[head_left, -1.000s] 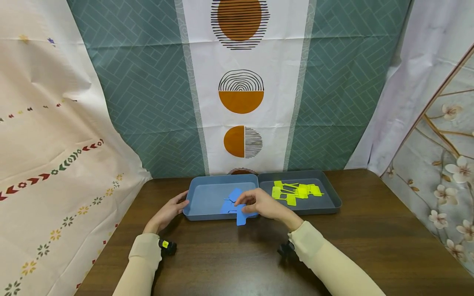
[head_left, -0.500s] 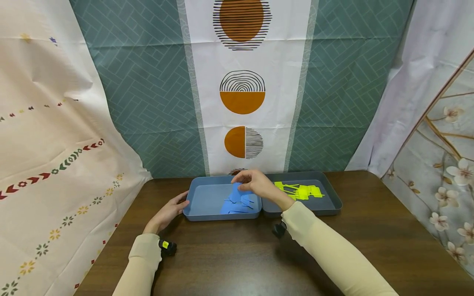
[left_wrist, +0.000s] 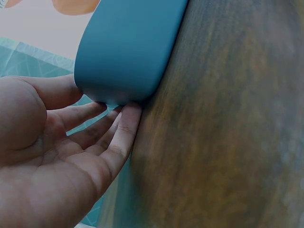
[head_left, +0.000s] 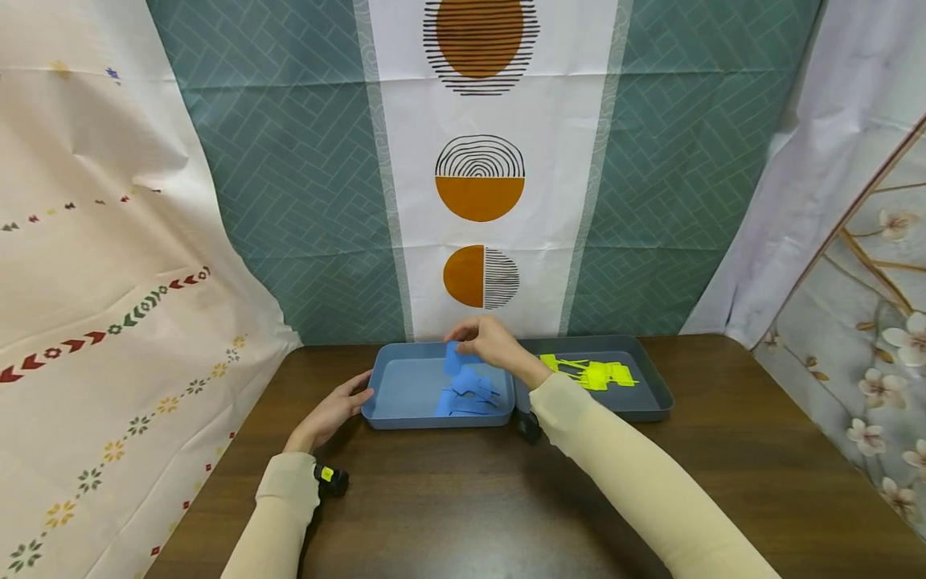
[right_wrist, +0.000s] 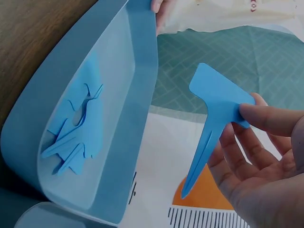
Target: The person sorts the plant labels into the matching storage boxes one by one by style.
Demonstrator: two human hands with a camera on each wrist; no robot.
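My right hand (head_left: pixel 492 342) pinches a blue plastic T-shaped plant label (right_wrist: pixel 223 97) by its flat head, between thumb and fingers. Its pointed stem hangs free in the right wrist view. The hand is over the far right part of the blue tray (head_left: pixel 405 423). Inside that tray, at its right end, lies a loose pile of blue plant labels (head_left: pixel 470 394). My left hand (head_left: pixel 329 414) touches the tray's left end; in the left wrist view, its nearly straight fingertips (left_wrist: pixel 131 111) press on the outer wall.
A dark grey tray (head_left: pixel 654 410) stands against the blue tray's right side and holds several yellow plant labels (head_left: pixel 600 374). Both trays stand at the far side of the brown wooden table (head_left: pixel 427 498), in front of a patterned cloth (head_left: pixel 318 201).
My right hand lifts one blue plant label from the pile's near side and carries it away from me, to the tray's far side. My left hand stays on the tray's left end.
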